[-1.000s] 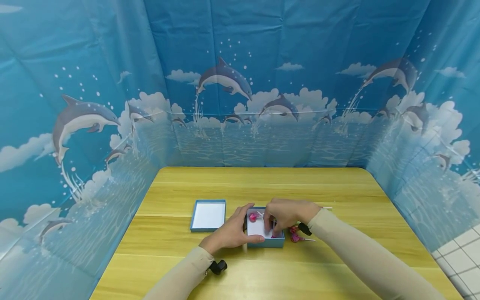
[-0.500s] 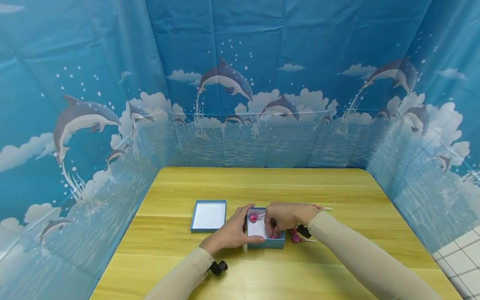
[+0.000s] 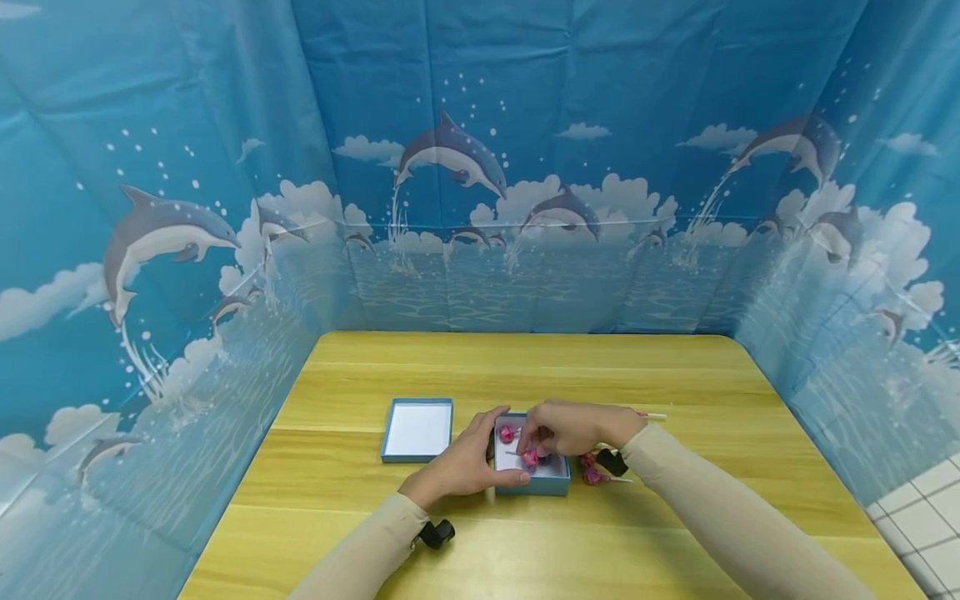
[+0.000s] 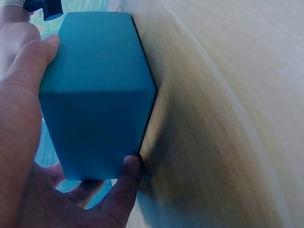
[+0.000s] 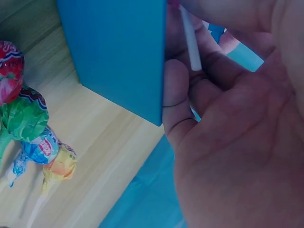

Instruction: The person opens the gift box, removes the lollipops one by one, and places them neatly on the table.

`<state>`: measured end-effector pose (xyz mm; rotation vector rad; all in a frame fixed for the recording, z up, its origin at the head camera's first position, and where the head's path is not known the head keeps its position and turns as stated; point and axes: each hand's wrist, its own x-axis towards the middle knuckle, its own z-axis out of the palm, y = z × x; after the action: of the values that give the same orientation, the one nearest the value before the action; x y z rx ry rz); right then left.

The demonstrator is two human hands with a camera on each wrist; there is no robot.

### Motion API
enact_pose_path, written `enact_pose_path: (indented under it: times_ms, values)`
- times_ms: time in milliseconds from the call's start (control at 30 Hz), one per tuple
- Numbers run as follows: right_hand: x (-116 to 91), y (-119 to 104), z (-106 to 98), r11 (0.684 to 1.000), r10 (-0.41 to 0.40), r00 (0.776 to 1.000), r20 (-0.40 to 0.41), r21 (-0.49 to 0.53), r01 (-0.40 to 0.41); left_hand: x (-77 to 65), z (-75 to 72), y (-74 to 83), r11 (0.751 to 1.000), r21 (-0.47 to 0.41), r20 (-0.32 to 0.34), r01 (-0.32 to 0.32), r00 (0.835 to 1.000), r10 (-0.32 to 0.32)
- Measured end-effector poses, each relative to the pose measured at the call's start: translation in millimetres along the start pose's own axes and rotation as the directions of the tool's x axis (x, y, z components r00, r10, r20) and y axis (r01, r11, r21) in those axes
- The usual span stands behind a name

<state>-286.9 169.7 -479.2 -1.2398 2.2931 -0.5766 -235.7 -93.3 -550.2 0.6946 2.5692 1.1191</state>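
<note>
My left hand grips the left side of a small open blue box, thumb along its near wall. In the left wrist view, the fingers wrap the blue box. Inside the box, a pink lollipop lies by the far left corner. My right hand reaches in over the right wall, its fingertips pinching another pink lollipop near the box's middle. In the right wrist view, a white lollipop stick shows beside the curled fingers; the candy end is mostly hidden.
The blue-edged lid lies white side up left of the box. Right of the box are several wrapped lollipops, partly under my right wrist; red, green, blue and yellow wrappers show. A dolphin-print curtain borders the table.
The right hand's fingertips have lifted from the box's near right corner toward its middle, bringing a pink lollipop into view. The left hand stays on the box.
</note>
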Motion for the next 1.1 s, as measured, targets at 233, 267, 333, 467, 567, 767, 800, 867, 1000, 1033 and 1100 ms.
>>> enact_pose_path:
  times_ms: [233, 267, 333, 467, 567, 767, 800, 867, 1000, 1033, 1100]
  values:
    - [-1.8, 1.1, 0.7, 1.000, -0.004, 0.998, -0.063, -0.018, 0.003, 0.7, -2.0, 0.0, 1.000, -0.003, 0.002, -0.006, 1.000, 0.006]
    - [-1.8, 1.7, 1.5, 1.000, 0.003, 0.998, -0.069, -0.015, -0.004, 1.0, -2.0, -0.3, 1.000, -0.004, 0.002, -0.006, 1.000, 0.006]
    - [-2.0, 2.9, 2.5, 1.000, 0.016, 0.997, -0.079, -0.001, -0.016, 1.4, -1.9, -0.7, 1.000, -0.005, 0.002, -0.005, 1.000, 0.005]
    - [-3.3, 4.5, 3.5, 0.999, 0.045, 0.995, -0.090, 0.025, -0.043, 1.8, -2.0, -1.0, 1.000, -0.002, 0.002, -0.004, 1.000, 0.004]
    - [-4.2, 4.4, 3.6, 0.998, 0.049, 0.994, -0.099, 0.032, -0.047, 1.3, -2.2, -0.4, 1.000, 0.005, 0.000, -0.007, 1.000, 0.007]
    - [-5.8, 4.5, 4.2, 0.998, 0.046, 0.992, -0.117, 0.050, -0.041, 0.3, -3.1, 0.6, 1.000, 0.008, 0.002, -0.011, 1.000, 0.011]
    - [-6.4, 4.8, 4.3, 0.998, 0.047, 0.992, -0.120, 0.055, -0.040, 0.3, -3.1, 0.5, 1.000, 0.006, 0.002, -0.011, 1.000, 0.011]
    - [-7.4, 5.5, 4.3, 0.997, 0.050, 0.991, -0.125, 0.064, -0.042, 0.2, -2.7, -0.1, 1.000, 0.005, 0.004, -0.009, 1.000, 0.009]
    - [-9.1, 7.1, 5.2, 0.996, 0.048, 0.989, -0.137, 0.085, -0.037, -0.1, -1.7, -1.1, 1.000, 0.008, 0.008, -0.003, 1.000, 0.003]
    - [-9.2, 7.6, 5.6, 0.995, 0.048, 0.989, -0.140, 0.090, -0.035, -0.2, -1.4, -1.2, 1.000, 0.010, 0.009, -0.002, 1.000, 0.002]
    - [-9.6, 8.3, 6.5, 0.995, 0.044, 0.988, -0.146, 0.098, -0.030, -0.3, -1.2, -0.9, 1.000, 0.006, 0.008, -0.001, 1.000, 0.001]
